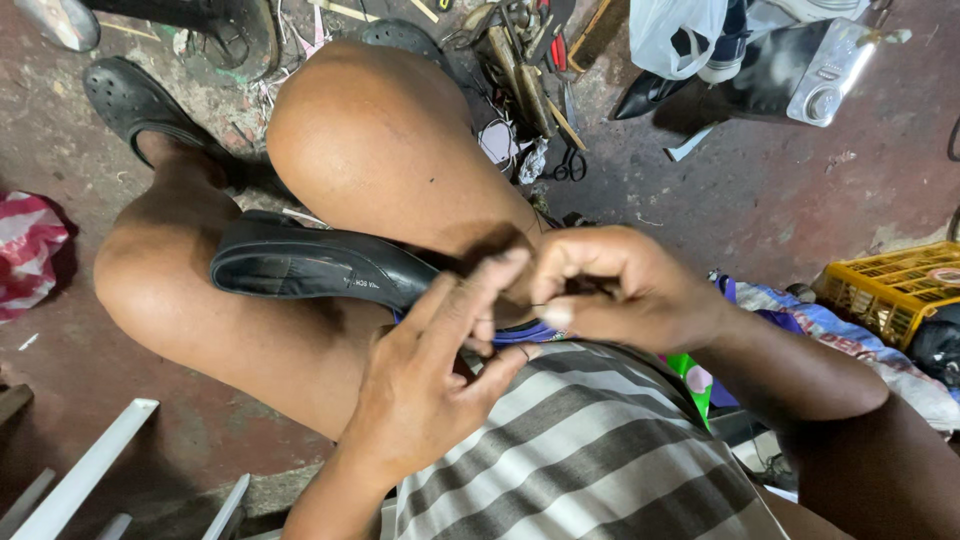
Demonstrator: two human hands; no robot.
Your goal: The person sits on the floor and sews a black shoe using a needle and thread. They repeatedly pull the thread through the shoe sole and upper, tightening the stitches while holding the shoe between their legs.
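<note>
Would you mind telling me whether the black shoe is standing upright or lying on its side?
On its side. The shoe lies wedged between the knees, its opening facing the camera, with the left hand at its heel end.

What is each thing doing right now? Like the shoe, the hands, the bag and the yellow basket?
black shoe: lying sideways, wedged between the knees
left hand: fingers spread, touching the shoe's end
right hand: fingers pinched closed beside the left
scissors: lying flat on the floor
white plastic bag: open, crumpled
yellow basket: upright on the floor
</note>
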